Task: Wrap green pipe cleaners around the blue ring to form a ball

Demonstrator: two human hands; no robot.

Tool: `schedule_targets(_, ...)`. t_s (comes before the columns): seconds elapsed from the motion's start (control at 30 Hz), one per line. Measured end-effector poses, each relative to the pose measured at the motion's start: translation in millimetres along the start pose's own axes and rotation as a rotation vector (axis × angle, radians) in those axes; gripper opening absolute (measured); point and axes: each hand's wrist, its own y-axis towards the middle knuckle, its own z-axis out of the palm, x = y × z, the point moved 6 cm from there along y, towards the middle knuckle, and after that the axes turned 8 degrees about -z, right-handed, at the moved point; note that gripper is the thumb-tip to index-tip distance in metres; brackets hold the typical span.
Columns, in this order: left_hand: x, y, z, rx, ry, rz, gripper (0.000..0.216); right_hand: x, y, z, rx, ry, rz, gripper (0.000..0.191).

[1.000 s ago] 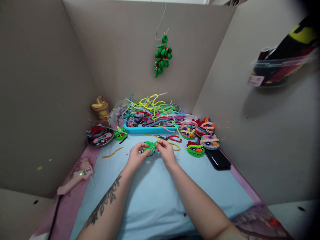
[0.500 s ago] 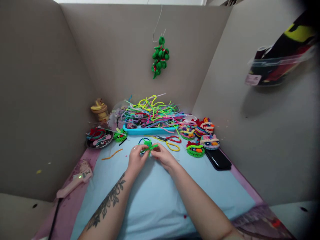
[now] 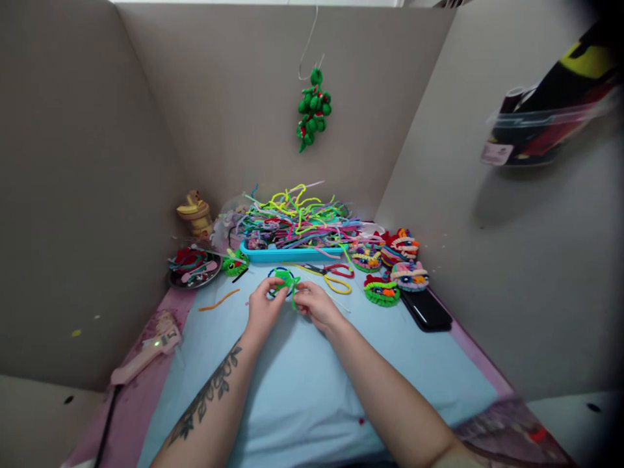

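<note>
Over the middle of the light blue cloth, both my hands are closed around a green pipe cleaner piece (image 3: 287, 280). My left hand (image 3: 266, 300) pinches its left side between thumb and fingers. The fingertips of my right hand (image 3: 316, 304) grip a green strand at its right side. A dark blue ring (image 3: 272, 273) lies just behind the piece and is partly covered by it. Right behind my right hand are scissors with red handles (image 3: 341, 270) and a yellow loop (image 3: 338, 286).
A blue tray (image 3: 292, 254) heaped with pipe cleaners stands at the back. Several colourful pipe cleaner figures (image 3: 381, 292) and a black phone (image 3: 428, 311) are at right. A pink glue gun (image 3: 146, 354), metal bowl (image 3: 195, 281) and orange strip (image 3: 219, 300) are at left.
The green piece has turned in my fingers, and its right strand now points downward. My right hand has shifted slightly. More of the blue ring shows.
</note>
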Motion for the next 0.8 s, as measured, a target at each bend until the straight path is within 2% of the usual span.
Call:
schedule_targets(0.07,0.5,1.4,-2.1,-0.019,-0.030,-0.028,0.016,-1.7,-3.1,6.3,0.094,-0.061,-0.002,0.018)
schedule_targets(0.23,6.4,4.6,-5.2,-0.064,-0.073,-0.068,0.019,5.9,-13.2,22.6,0.373,-0.239,-0.148,0.014)
schedule_targets(0.3,8.7,5.3,-5.2,-0.064,-0.070,-0.075,0.019,8.4,-13.2,22.4,0.408,-0.272,-0.164,0.013)
schedule_targets(0.37,9.1,5.2,-4.8,-0.059,-0.046,-0.076,0.019,14.2,-8.3,14.6,0.312,-0.313,-0.227,0.012)
schedule_targets(0.53,1.9,0.9,0.0,0.006,0.002,-0.035,0.018,34.6,-2.4,-7.4,-0.066,-0.500,-0.509,0.012)
schedule_targets(0.67,-3.0,-3.6,5.0,0.048,0.028,0.005,0.014,43.5,-8.5,-8.4,-0.189,-0.620,-0.622,0.010)
schedule_targets(0.8,-3.2,-6.3,8.2,0.057,0.072,0.029,0.013,48.5,-13.9,-6.7,-0.232,-0.690,-0.671,0.008)
